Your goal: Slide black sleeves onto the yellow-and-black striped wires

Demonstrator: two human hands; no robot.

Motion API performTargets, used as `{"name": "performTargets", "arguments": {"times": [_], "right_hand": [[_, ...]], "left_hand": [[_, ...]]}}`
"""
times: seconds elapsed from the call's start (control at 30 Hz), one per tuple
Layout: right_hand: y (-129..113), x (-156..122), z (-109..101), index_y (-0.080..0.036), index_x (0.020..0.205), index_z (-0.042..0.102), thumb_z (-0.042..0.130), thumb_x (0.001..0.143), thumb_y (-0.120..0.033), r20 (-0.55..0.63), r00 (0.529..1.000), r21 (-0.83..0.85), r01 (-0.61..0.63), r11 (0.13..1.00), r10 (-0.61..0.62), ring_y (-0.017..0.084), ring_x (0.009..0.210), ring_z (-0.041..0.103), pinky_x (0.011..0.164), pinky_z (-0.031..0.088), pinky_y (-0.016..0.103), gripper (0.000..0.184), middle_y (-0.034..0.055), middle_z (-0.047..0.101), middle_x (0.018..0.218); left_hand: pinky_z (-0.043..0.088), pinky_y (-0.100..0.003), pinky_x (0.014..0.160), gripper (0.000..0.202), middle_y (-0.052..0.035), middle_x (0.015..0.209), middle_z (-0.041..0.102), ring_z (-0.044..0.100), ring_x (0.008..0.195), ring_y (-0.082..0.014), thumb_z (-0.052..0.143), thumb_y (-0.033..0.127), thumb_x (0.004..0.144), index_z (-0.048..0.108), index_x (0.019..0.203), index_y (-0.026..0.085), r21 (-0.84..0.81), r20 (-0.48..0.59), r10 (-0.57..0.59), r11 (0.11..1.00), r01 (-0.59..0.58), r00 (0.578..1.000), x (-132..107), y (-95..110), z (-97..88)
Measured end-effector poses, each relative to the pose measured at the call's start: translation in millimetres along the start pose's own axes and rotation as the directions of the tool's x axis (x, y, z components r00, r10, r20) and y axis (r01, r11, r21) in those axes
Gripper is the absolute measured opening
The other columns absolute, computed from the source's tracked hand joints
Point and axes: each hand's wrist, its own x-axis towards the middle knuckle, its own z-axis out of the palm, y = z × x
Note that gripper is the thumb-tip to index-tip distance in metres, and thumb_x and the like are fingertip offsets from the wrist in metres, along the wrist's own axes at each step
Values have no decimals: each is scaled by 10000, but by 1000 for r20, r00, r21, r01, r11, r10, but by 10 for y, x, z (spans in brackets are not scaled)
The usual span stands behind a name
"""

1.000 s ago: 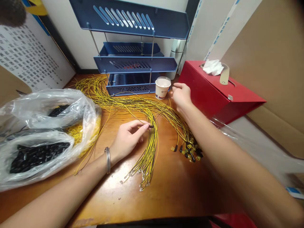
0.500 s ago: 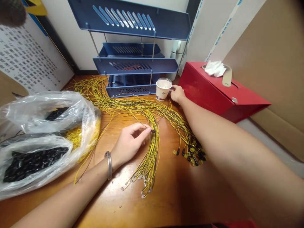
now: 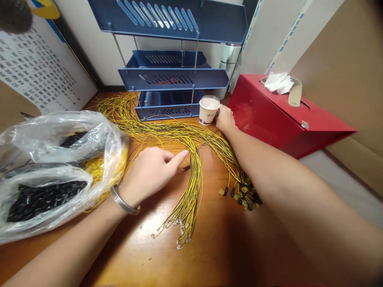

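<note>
My left hand point(image 3: 154, 169) is over the wooden table, left of a bundle of thin yellow and black wires point(image 3: 194, 175). Its fingers curl under and its thumb points right. A thin wire runs out from under the hand to a small black sleeve point(image 3: 186, 168) by the bundle; the grip itself is hidden. My right hand point(image 3: 226, 118) reaches to the back, between a paper cup point(image 3: 208, 111) and a red box point(image 3: 269, 115). Its fingers look curled in, close to the cup; what they hold, if anything, is hidden.
Clear plastic bags point(image 3: 64, 159) of black sleeves point(image 3: 44, 197) and yellow pieces point(image 3: 104, 169) stand at the left. A blue tiered tray rack point(image 3: 173, 77) rises behind. Yellow-capped black connectors point(image 3: 247, 195) lie near my right forearm; clear wire tips point(image 3: 179, 241) lie in front.
My left hand has moved left, drawing the black sleeve a little away from the bundle. My right hand stays by the cup, its fingers more tucked in. The view has shifted slightly.
</note>
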Motion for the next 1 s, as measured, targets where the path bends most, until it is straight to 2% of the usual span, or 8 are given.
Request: {"name": "performTargets", "arguments": {"times": [0.07,0.1,0.2,0.3,0.37,0.43,0.7,1.0], "right_hand": [[4,1,13,-162,1204,553,331,944,-215,-40,999,-12,15,1000,-16,306,1151,536,946,409,451,346,163,574,1296],[8,3,19,-165,1186,560,326,945,-214,-59,998,-16,25,1000,-26,301,1143,540,942,411,442,340,157,582,1286],[24,11,33,-179,1152,575,311,960,-246,-96,994,-26,55,998,-57,284,1113,556,922,421,412,333,142,605,1252],[39,20,34,-186,1133,586,297,969,-275,-116,990,-33,73,997,-76,275,1063,576,884,435,393,344,139,634,1203],[43,22,28,-186,1121,594,283,972,-277,-120,989,-35,83,996,-87,272,1032,590,859,442,385,357,143,649,1177],[42,17,18,-178,1111,604,281,972,-279,-119,989,-38,88,995,-92,274,998,605,832,448,384,366,156,661,1157],[20,0,-27,-166,1119,630,345,943,-294,-77,992,-64,94,993,-99,316,947,633,772,464,404,358,189,693,1077],[66,137,-63,-194,1119,661,450,894,-336,4,995,-65,95,993,-95,348,1008,622,790,486,428,340,187,679,1082]], "left_hand": [[300,-267,532,563,4,484,549,465,483,-117,430,540,919,585,521,173,48,-7,165,985,-165,986,78,190,35],[347,-270,576,469,-3,575,617,520,548,-131,451,483,923,641,619,181,73,-12,228,971,-226,974,157,281,81],[446,-332,775,290,-70,897,718,622,877,-223,477,361,912,703,930,180,193,-27,376,911,-364,926,527,469,301],[435,-405,948,341,-131,1079,695,576,1088,-280,460,361,907,667,1040,125,309,21,408,866,-394,913,952,518,541],[342,-459,1077,368,-144,1170,670,533,1186,-290,449,377,907,658,1054,112,315,47,411,859,-404,911,1168,515,665],[281,-501,1119,387,-141,1189,667,520,1217,-295,429,387,909,658,1056,113,312,79,406,857,-410,910,1301,514,754],[290,-476,1084,383,-76,1295,617,483,1236,-278,345,309,930,637,1129,161,323,153,442,823,-467,884,1460,532,926],[274,-480,1084,395,-65,1340,581,458,1252,-288,420,238,883,611,1227,205,319,205,467,799,-510,860,1514,561,1008]]}}
